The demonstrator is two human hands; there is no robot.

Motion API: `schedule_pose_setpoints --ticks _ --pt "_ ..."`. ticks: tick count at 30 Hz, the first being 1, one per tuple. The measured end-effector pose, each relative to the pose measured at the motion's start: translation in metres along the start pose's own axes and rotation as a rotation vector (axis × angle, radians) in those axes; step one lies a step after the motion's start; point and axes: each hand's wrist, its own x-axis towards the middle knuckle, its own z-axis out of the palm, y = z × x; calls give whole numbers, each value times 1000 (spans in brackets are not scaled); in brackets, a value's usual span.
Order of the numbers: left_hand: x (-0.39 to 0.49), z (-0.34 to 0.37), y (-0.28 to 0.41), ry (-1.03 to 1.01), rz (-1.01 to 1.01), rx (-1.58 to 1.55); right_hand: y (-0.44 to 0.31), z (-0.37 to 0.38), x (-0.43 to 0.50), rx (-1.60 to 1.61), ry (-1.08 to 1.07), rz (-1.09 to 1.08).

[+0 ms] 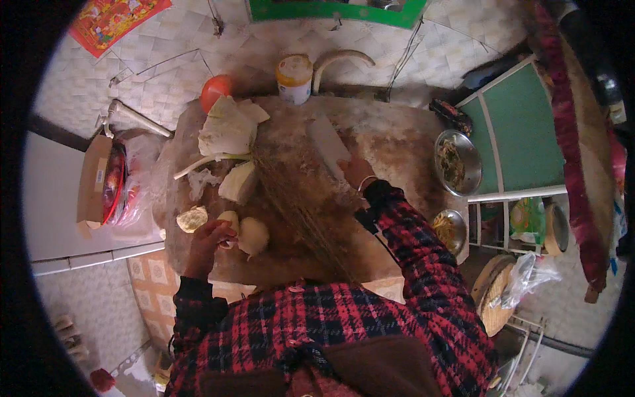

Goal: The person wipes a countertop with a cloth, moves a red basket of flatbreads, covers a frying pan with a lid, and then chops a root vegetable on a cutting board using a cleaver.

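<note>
My right hand grips a cleaver, its broad blade lying over the worn wooden tabletop and pointing away from me. At the left, the fingers of my left hand close on a pale vegetable piece, which they partly cover. Touching or close beside it is a larger rounded pale vegetable. A yellowish leafy piece rests just beyond my left wrist. Farther back lie a cut cabbage wedge, a long pale stalk and a large piece of cabbage.
Metal bowls of food stand along the right edge. An orange-red round object and a yellow-topped tub are at the back. A cardboard box sits left. Dark hair strands hang across the middle of the view.
</note>
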Motion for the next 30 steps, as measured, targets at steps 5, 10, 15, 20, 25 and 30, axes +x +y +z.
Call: schedule_pose_setpoints --ticks 5,10,15,20,25,30 --pt "5 -7 2 82 70 22 -7 -4 -21 -4 110 -5" --pt "6 -6 7 102 49 -57 7 10 -26 -22 107 28" --pt "2 -10 6 163 0 18 46 9 -41 -132 113 4" --pt "15 -9 2 48 47 -33 60 -2 -66 -382 142 -153" --pt "20 4 5 -10 41 -108 38 9 -76 66 165 92" --pt "20 9 18 -115 96 -47 22 25 -78 -65 282 131"
